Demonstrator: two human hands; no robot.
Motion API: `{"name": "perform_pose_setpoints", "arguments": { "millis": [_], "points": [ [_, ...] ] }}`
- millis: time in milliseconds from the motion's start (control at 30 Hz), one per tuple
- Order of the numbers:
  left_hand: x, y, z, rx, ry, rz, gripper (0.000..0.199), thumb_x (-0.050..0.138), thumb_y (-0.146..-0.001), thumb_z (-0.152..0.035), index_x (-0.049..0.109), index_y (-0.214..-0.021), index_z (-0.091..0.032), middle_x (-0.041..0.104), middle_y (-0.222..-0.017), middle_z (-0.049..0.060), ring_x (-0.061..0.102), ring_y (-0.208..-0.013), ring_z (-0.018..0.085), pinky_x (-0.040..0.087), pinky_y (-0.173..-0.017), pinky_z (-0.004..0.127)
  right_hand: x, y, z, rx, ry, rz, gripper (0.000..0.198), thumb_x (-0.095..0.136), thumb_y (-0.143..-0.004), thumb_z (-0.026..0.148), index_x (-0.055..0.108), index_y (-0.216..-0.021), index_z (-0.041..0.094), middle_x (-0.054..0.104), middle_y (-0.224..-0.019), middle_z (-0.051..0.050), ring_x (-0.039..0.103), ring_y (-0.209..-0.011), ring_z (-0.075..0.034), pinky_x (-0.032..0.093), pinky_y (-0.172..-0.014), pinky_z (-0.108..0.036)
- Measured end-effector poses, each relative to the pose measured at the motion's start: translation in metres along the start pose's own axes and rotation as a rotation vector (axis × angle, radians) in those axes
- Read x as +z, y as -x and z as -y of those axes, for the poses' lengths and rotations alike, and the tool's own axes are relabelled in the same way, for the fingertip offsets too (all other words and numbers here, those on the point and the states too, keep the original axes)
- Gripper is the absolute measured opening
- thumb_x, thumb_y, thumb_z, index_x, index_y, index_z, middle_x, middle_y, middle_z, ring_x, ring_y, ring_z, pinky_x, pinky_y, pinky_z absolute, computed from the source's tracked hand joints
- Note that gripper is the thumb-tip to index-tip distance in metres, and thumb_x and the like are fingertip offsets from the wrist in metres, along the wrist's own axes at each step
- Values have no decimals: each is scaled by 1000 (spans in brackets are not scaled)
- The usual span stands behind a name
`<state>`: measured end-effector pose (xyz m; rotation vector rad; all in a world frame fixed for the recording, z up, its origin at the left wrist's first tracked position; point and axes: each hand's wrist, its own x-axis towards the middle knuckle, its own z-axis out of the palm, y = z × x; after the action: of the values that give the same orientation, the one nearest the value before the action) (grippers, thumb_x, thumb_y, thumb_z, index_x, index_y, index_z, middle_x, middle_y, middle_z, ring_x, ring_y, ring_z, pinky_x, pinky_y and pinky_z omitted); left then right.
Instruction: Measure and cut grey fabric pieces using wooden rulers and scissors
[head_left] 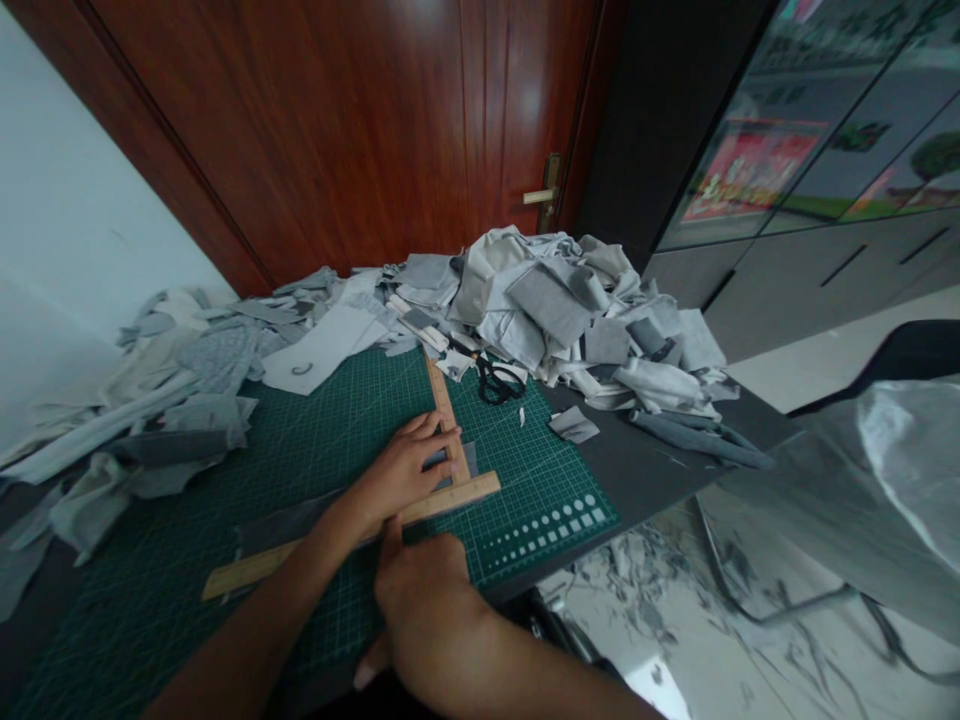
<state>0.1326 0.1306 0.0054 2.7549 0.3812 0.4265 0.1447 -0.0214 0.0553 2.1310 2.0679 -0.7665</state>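
Observation:
A wooden T-shaped ruler (pixel 480 488) lies on the green cutting mat (pixel 330 400), one arm running away from me and the other crossing toward the left. My left hand (pixel 405 465) rests flat on it where the arms meet, fingers apart and pressing down. Under the ruler and that hand is a strip of grey fabric (pixel 285 522), partly hidden. Close to the ruler's near edge is my right hand (pixel 427 590), its index finger stretched to the wood and the other fingers curled. Whatever those curled fingers hold, if anything, is hidden.
Black-handled scissors (pixel 499 382) lie beyond the ruler. A big heap of grey and white fabric scraps (pixel 555 300) lines the table's back, and more scraps (pixel 187 400) cover the left. A fabric piece (pixel 574 425) lies at the mat's right edge. A plastic-covered chair (pixel 862 480) stands right.

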Motion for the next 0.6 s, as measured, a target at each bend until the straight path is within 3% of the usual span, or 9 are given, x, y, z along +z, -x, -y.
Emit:
{"name": "perform_pose_setpoints", "arguments": {
  "millis": [133, 367, 600],
  "points": [
    [0, -1, 0, 31, 13, -19, 44, 66, -90, -29, 67, -134, -23, 57, -146, 10, 48, -140, 32, 42, -118, 51, -1, 2, 0, 2, -12, -18, 124, 98, -51, 55, 44, -149, 0, 78, -94, -25, 78, -73, -36, 64, -61, -44],
    [-1, -1, -4, 28, -6, -30, 50, 66, -89, -23, 59, -138, -19, 56, -146, 11, 49, -138, 29, 42, -118, 46, -4, 4, 0, -4, 1, 0, 110, 95, -53, 61, 57, -138, 3, 78, -95, -24, 78, -78, -36, 64, -64, -44],
    [0, -1, -1, 54, -28, -20, 46, 66, -91, -26, 60, -136, -21, 56, -147, 10, 48, -140, 29, 42, -118, 46, -5, 3, 0, -4, -8, 48, 130, 95, -57, 56, 32, -155, -3, 77, -99, -26, 78, -82, -36, 64, -68, -43]
  ]
}}
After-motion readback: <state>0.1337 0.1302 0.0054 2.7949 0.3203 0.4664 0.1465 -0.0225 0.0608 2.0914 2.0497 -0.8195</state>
